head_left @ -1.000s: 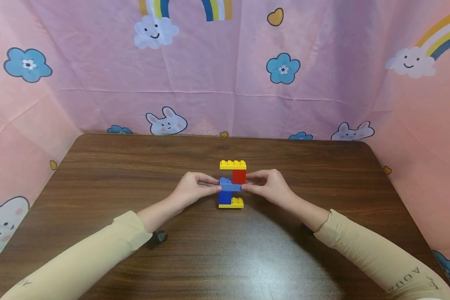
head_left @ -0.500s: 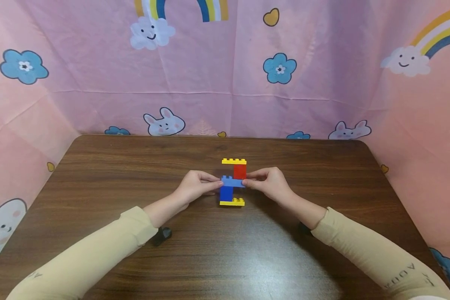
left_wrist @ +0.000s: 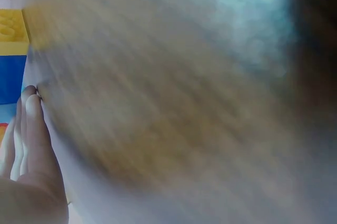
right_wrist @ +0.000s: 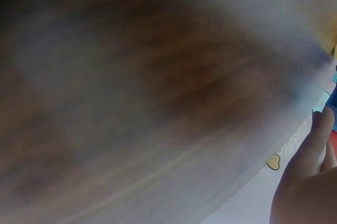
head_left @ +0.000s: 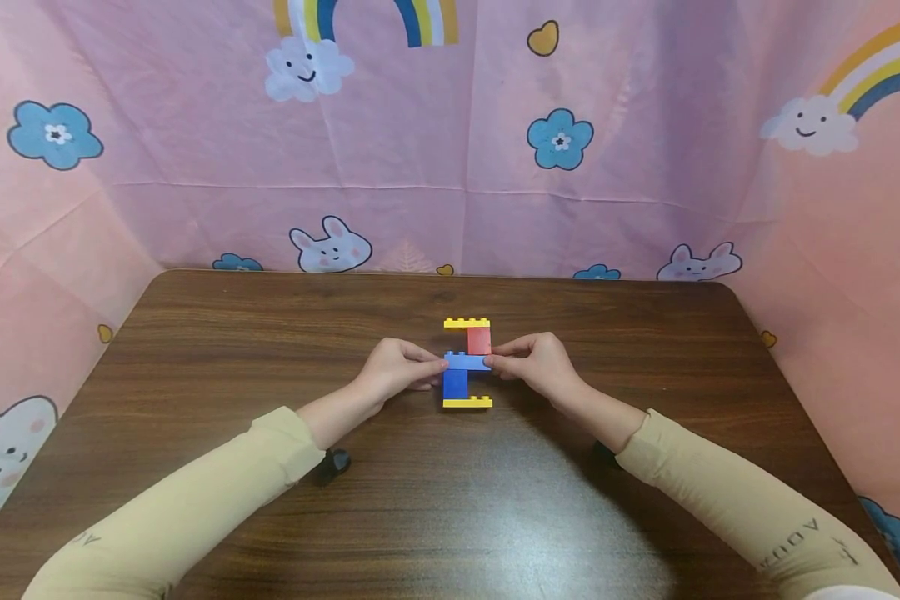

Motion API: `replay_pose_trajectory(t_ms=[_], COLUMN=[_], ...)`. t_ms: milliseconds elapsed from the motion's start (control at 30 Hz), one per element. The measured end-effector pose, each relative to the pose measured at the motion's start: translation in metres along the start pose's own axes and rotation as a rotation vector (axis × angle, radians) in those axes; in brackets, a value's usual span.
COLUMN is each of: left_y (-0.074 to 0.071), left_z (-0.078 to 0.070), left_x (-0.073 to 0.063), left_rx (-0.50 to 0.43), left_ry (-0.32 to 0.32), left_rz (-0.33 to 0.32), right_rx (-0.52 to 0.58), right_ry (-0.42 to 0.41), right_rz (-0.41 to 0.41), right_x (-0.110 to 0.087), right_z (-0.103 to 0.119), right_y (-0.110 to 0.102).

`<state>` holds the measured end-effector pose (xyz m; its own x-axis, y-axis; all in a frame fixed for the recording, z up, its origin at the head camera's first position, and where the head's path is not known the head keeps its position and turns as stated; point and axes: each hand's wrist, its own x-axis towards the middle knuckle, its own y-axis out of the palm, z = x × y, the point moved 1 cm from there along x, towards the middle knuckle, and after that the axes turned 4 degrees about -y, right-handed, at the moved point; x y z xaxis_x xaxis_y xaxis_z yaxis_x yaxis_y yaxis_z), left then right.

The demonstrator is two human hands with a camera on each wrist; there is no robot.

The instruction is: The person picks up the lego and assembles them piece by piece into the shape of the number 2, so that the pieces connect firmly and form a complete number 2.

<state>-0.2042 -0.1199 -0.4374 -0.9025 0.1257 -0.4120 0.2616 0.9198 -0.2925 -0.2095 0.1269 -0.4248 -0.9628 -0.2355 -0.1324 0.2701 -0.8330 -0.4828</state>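
A stack of toy building bricks stands over the middle of the table in the head view. From bottom to top come a yellow brick [head_left: 467, 403], a dark blue brick [head_left: 455, 384] on the left, a light blue brick [head_left: 467, 362], a red brick [head_left: 479, 340] on the right and a thin yellow top brick [head_left: 467, 322]. My left hand [head_left: 396, 368] pinches the left end of the light blue brick. At its right end, my right hand [head_left: 537, 364] pinches it too, close under the red one. Both wrist views catch only part of the stack.
The brown wooden table [head_left: 270, 325] spreads around the hands. A pink patterned curtain [head_left: 450, 225] hangs along its back and sides. Dark objects [head_left: 337, 461] show under the wrists. Light glares off the table's front right.
The stack has tilted in my hands, so its faces show more squarely and its studs less from above. My left hand has shifted slightly right and up.
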Motion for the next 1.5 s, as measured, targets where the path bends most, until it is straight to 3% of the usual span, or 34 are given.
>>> replay_pose_trajectory(t_ms=[767, 1033, 1500], left_y=[-0.0004, 0.001, 0.0007], left_z=[-0.0024, -0.0032, -0.0006], left_x=[0.0042, 0.0057, 0.0085], left_rx=[0.084, 0.086, 0.118], left_ry=[0.013, 0.036, 0.05], left_rz=[-0.026, -0.033, -0.035], right_rx=[0.028, 0.082, 0.054], right_ry=[0.092, 0.057, 0.031], right_rz=[0.026, 0.033, 0.039], right_x=[0.0058, 0.0068, 0.0079], right_z=[-0.0003, -0.0015, -0.0068], right_y=[0.0037, 0.0041, 0.0042])
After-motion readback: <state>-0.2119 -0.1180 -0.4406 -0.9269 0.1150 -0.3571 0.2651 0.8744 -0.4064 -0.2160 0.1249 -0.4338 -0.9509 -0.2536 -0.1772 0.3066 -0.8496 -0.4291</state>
